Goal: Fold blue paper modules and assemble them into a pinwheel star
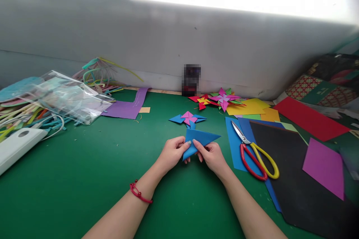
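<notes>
Blue paper (201,139): you hold it folded into a pointed shape, low over the green tabletop (92,171), in the middle and close to you.
Left hand (171,153): your fingers are pinched tight on the left edge of the blue paper.
Right hand (212,155): your fingers are pinched tight on its lower right edge, so 2 hands grip 1 sheet.
How it feels: I think it is light and thin. It bends fast and can tear or crease if you pull hard.
Where to hold: the folded edges look best, with your fingertips, not the thin point.
Nearby: a blue and pink pinwheel (188,118) lies just behind it. Scissors (256,155) with 1 red and 1 yellow handle rest on paper sheets to your right.
Writing: none that you can read. A box (322,89) far right has marks too small to tell.
</notes>
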A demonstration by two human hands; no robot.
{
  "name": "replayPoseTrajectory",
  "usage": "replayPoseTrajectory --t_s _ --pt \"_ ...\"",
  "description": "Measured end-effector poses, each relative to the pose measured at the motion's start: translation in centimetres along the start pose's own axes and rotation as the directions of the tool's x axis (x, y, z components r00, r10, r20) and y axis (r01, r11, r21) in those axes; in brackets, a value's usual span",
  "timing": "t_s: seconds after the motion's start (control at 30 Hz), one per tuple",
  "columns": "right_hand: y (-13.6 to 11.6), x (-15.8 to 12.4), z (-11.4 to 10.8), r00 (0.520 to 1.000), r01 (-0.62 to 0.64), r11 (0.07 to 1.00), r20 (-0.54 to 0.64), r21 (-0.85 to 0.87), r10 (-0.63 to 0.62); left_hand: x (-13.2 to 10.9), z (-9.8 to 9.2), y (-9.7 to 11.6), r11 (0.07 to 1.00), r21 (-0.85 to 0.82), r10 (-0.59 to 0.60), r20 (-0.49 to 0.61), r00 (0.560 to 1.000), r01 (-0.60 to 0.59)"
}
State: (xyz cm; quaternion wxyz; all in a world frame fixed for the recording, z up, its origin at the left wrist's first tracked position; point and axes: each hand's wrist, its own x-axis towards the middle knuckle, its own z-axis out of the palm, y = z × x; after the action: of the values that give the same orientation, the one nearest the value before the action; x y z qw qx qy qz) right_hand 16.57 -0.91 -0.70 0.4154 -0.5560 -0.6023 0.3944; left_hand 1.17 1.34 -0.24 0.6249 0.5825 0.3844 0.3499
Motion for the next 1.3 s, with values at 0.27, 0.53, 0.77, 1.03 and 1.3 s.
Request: replayPoseTrajectory --t_s 0.27,0.53,0.77,1.03,1.3 --pt "-0.1 0.1 -0.1 0.999 -0.013 0.998 0.032 0.057 0.011 -0.1 -0.1 0.3 0.999 0.039 0.04 -0.057 0.998 -0.038" --pt "-0.3 0.0 -0.3 0.989 -0.062 0.992 0.14 0.108 0.047 0.1 -0.3 0.1 0.997 0.024 0.074 -0.172 0.982 -0.071" --pt "-0.6 -0.3 -0.1 0.982 0.009 1.0 0.187 0.019 -0.013 -0.4 0.0 0.2 0.987 0.115 0.144 -0.268 0.953 -0.117" --pt "-1.2 -0.6 0.1 0.964 -0.008 1.0 0.267 0.011 0.004 -0.7 0.5 0.2 0.978 0.146 0.191 -0.338 0.922 -0.149" --pt "-0.7 -0.3 0.2 0.961 -0.032 0.996 0.278 0.083 0.008 -0.7 0.7 -0.1 0.98 0.111 0.196 -0.369 0.908 -0.167"
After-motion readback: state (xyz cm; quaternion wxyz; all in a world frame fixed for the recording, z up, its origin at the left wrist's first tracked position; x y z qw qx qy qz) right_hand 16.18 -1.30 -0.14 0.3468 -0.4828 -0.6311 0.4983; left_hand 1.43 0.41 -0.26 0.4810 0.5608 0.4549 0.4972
